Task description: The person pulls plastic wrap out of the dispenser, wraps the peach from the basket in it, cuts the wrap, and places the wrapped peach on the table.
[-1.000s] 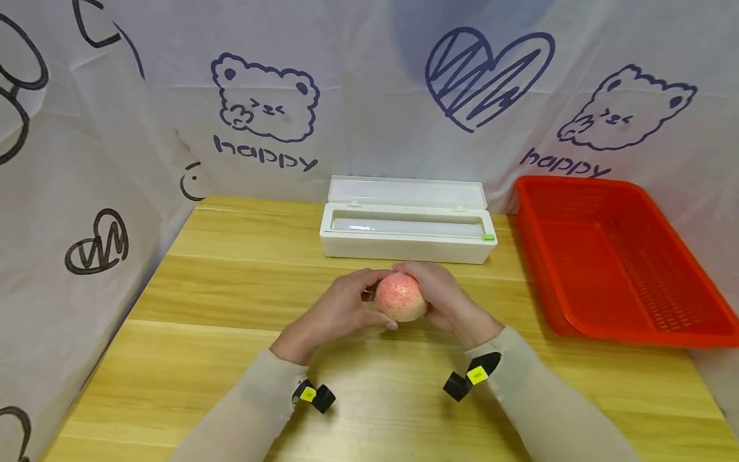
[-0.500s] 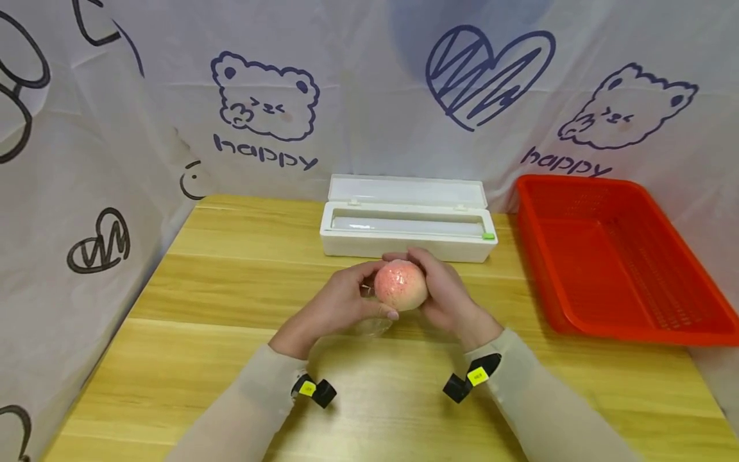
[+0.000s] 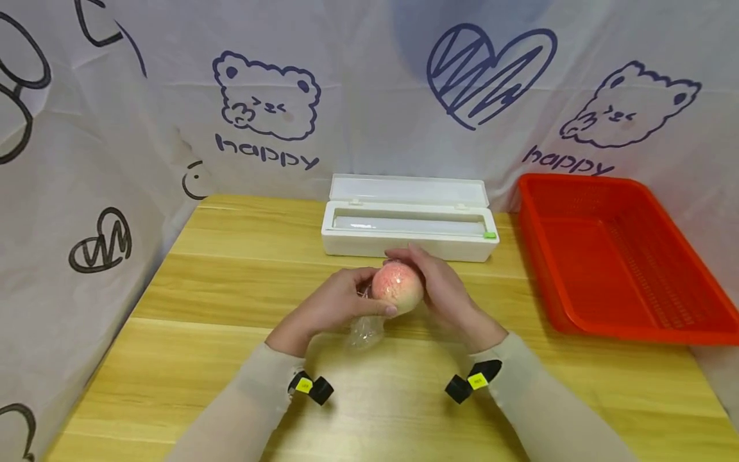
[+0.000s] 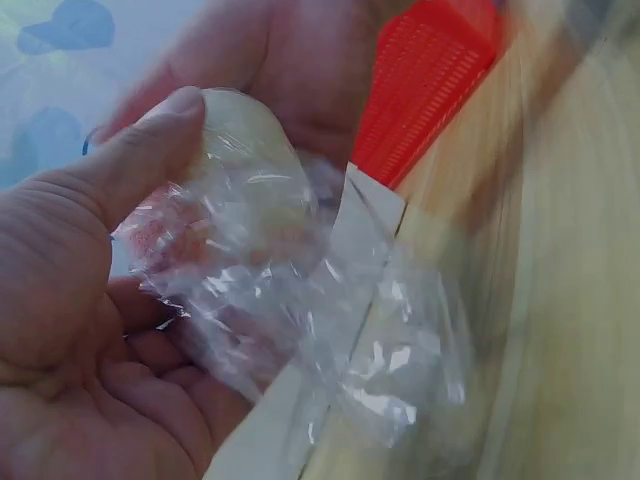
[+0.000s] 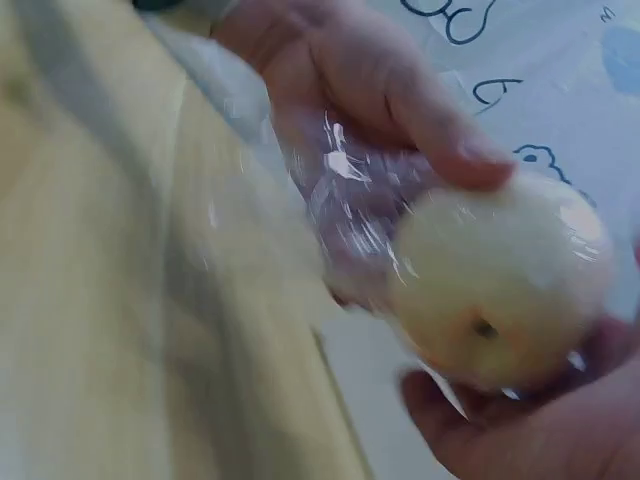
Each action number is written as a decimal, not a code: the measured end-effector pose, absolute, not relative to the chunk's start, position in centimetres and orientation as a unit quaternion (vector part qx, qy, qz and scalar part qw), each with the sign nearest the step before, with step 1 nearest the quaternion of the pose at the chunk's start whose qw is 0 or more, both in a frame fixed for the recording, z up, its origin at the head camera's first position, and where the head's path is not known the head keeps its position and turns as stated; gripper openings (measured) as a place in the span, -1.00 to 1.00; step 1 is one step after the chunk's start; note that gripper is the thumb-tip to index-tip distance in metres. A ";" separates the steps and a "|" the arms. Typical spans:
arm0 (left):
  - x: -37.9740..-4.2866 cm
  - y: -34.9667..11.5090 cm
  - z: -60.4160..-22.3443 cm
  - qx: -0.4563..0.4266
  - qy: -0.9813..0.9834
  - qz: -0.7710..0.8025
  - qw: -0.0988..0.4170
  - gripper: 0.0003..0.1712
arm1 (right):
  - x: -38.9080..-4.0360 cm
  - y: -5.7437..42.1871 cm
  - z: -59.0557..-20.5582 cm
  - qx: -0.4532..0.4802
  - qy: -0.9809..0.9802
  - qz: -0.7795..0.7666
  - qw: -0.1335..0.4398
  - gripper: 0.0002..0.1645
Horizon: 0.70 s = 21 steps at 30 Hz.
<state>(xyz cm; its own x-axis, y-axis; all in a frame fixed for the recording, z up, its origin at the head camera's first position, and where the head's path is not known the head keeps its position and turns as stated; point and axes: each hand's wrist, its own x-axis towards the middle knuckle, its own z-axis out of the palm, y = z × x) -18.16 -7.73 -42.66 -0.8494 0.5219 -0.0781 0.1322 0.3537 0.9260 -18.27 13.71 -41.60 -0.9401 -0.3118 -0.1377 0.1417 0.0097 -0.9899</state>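
Observation:
A pink and cream peach is held between both hands over the middle of the table. My left hand grips its left side, thumb across the near face. The right hand cups the other side, fingers reaching over the top and far side. Crinkled clear plastic film clings to the peach and trails loose below the left hand. In the right wrist view the peach shows its cream side and a small dark dimple, with right-hand fingers curled beneath it.
Behind the hands stands a long white box, its lid raised; inside lies a pale roll, and a small green piece sits at its right end. A red plastic basket takes up the table's right side. White cloth hangs behind.
The peach has risen slightly, then shifted left, and turned between the hands, showing more cream at right. Loose film now hangs below the left hand. Right-hand fingers have slid over the peach's far side.

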 end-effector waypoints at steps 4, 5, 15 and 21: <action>-18.5 -7.9 -42.5 0.186 0.782 0.556 0.213 -0.19 | -18.2 14.9 -41.3 -0.168 0.778 -0.581 0.170 -0.29; -18.5 -8.0 -42.5 0.182 0.776 0.564 0.218 -0.16 | -18.1 15.1 -41.4 -0.180 0.786 -0.567 0.169 -0.25; -18.6 -10.5 -42.1 0.105 0.746 0.647 0.118 -0.60 | -18.3 16.9 -41.3 -0.060 0.789 -0.610 0.050 -0.38; -17.7 -11.1 -42.6 0.103 0.750 0.647 0.088 -0.63 | -18.6 17.2 -41.4 -0.009 0.722 -0.690 0.055 -0.39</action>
